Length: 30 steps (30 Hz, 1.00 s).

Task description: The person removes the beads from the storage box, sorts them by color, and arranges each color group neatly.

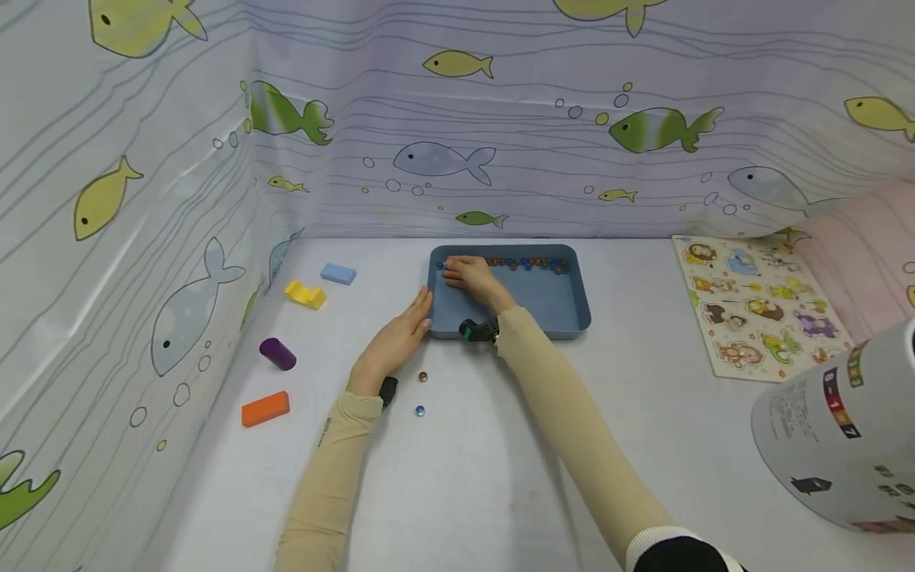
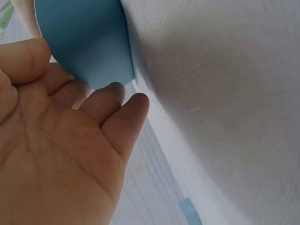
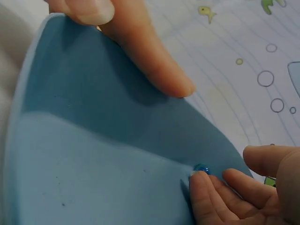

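A blue-grey tray (image 1: 511, 306) lies near the back of the table. Along its far wall runs a row of red and blue marbles (image 1: 538, 263). My right hand (image 1: 473, 276) reaches into the far left corner, its fingertips touching a blue marble (image 3: 201, 168) there, the thumb apart from them. Against the tray's left wall rests my left hand (image 1: 396, 338), fingers mostly straight, as the left wrist view (image 2: 61, 136) also shows. Closer to me, a reddish marble (image 1: 422, 376) and a blue marble (image 1: 419, 411) lie on the white table.
To the left are a light blue block (image 1: 338, 274), a yellow block (image 1: 306, 295), a purple cylinder (image 1: 277, 354) and an orange block (image 1: 265, 409). An animal puzzle board (image 1: 765, 310) and a large white cylinder (image 1: 829, 429) occupy the right side. A fish-print curtain (image 1: 515, 159) borders the back.
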Each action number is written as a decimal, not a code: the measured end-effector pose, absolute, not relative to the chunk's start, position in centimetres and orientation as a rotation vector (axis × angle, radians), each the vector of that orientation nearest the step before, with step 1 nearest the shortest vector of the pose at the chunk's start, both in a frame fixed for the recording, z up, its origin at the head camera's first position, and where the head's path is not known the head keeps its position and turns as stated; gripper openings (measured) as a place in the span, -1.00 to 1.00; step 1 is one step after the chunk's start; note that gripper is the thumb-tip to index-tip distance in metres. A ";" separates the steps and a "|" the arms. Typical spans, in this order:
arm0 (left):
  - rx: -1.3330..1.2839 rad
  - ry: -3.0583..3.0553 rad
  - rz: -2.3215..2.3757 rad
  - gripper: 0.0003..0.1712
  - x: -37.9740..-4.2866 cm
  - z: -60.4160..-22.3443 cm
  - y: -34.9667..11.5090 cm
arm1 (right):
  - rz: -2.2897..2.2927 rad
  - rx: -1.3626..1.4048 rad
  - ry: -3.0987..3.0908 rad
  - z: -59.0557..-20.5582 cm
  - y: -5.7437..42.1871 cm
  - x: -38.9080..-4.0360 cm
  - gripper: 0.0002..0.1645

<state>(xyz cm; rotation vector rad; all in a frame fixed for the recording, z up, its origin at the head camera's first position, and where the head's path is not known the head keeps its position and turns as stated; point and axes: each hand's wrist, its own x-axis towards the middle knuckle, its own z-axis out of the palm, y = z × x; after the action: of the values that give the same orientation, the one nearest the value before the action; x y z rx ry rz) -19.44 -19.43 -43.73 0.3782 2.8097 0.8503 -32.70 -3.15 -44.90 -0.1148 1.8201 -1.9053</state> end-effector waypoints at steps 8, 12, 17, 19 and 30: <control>0.384 2.810 0.853 -0.35 -19.3 -43.8 -19.4 | -1.866 -0.120 1.919 -45.5 -3.7 -32.6 -0.50; 0.387 2.812 0.859 -0.35 -19.2 -43.9 -19.5 | -1.826 -0.125 2.022 -45.7 -4.2 -32.0 -0.56; 0.381 2.809 0.856 -0.35 -19.2 -44.1 -19.5 | -1.760 -0.083 2.238 -45.8 -4.9 -31.5 -0.67; 0.388 2.809 0.851 -0.35 -19.3 -44.2 -19.4 | -1.759 -0.044 2.314 -45.9 -5.0 -31.4 -0.70; 0.373 2.808 0.862 -0.35 -19.3 -43.8 -19.7 | -1.486 -0.227 2.473 -45.3 -5.2 -31.1 -0.65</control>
<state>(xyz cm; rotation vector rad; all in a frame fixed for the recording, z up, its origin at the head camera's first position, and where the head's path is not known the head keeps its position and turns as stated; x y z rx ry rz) -19.31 -19.70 -43.77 0.3727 2.8081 0.8624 -31.14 -5.25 -45.31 -0.2272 2.4728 -1.4861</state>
